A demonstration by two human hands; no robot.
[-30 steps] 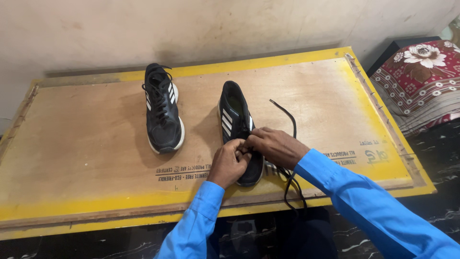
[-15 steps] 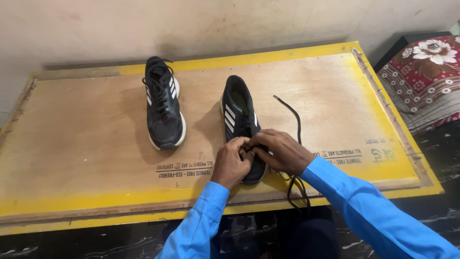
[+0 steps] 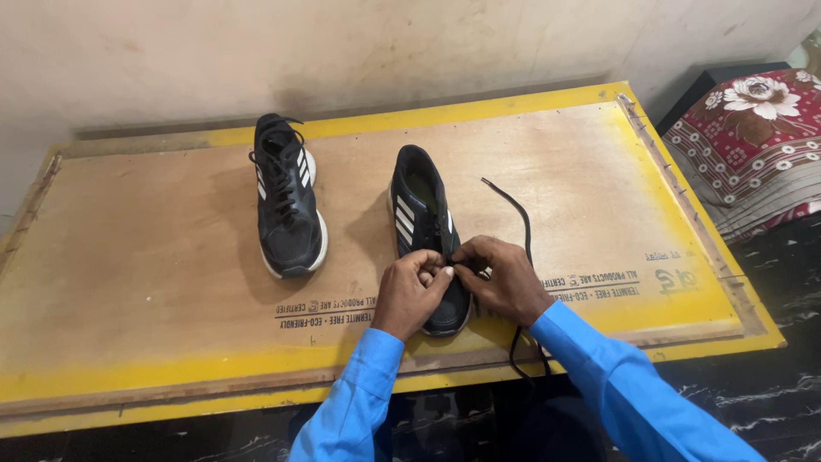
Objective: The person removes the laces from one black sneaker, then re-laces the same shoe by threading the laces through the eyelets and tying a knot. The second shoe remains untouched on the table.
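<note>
Head view: left hand (image 3: 412, 289) and right hand (image 3: 503, 278) pinch lace (image 3: 516, 210) atop shoe (image 3: 423, 224).

shoe toe (image 3: 445, 312) hidden under hands, lace (image 3: 515, 214) end over table edge

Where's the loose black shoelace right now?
In the head view, the black shoelace lies on the plywood board right of the unlaced black sneaker, running past the right hand and over the board's near edge.
</note>
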